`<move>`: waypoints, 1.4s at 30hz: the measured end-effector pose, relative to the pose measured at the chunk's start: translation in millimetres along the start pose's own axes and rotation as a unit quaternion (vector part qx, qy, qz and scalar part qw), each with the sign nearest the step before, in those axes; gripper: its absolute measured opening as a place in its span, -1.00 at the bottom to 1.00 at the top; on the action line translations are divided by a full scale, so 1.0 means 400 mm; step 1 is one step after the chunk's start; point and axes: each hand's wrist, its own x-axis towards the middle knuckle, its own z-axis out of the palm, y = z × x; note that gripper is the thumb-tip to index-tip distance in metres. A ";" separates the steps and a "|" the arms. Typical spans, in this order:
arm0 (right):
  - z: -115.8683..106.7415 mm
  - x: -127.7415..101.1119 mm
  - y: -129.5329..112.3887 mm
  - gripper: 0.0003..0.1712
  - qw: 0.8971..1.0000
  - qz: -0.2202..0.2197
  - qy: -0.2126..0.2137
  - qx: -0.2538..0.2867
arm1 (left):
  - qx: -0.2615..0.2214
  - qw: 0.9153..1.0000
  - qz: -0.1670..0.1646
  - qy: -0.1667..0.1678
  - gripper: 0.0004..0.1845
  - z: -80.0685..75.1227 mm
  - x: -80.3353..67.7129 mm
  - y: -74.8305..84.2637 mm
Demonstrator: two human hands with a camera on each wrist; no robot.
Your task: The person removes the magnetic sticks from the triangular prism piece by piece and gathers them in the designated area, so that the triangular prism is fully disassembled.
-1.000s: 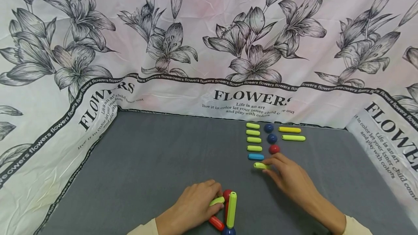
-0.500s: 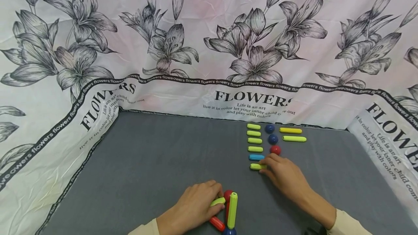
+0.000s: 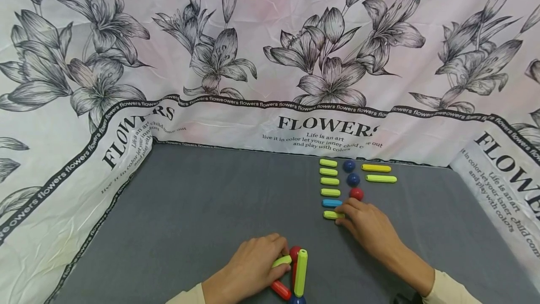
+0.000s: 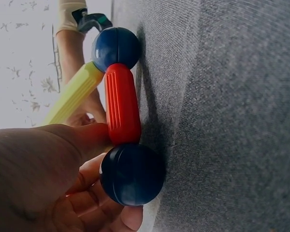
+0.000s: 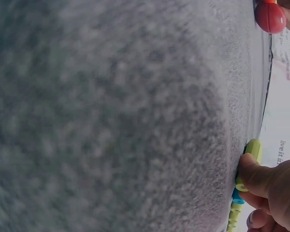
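In the head view my right hand pinches a short yellow-green building rod at the near end of a column of short rods. Just beyond it lies a blue rod, partly behind my fingertips. My left hand holds a rod-and-ball structure on the grey surface. This structure has a red ball, a red rod, an upright yellow-green rod and another yellow-green rod by my fingers. The left wrist view shows its blue ball beside my curled fingers, the thumb against a red rod.
Several short yellow-green rods continue the column. To their right are two blue balls, a loose red ball, a long yellow rod and a long yellow-green rod. Flower-printed cloth borders the grey surface.
My right hand has moved slightly left with the short yellow-green rod, which now lies straighter beneath the blue one. Since half a second ago both hands have stayed nearly still.
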 end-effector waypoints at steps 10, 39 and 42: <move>-0.007 -0.012 -0.005 -0.56 1.000 -0.007 0.013 0.008 | -0.007 1.000 0.000 0.000 -0.82 0.001 -0.001 0.001; -0.060 -0.082 -0.226 -0.78 0.849 0.004 -0.270 0.455 | -0.026 1.000 -0.003 0.007 -0.83 -0.006 0.004 0.001; -0.049 -0.086 -0.236 -0.79 0.851 0.010 -0.267 0.453 | -0.029 1.000 -0.008 0.003 -0.84 -0.005 0.004 0.001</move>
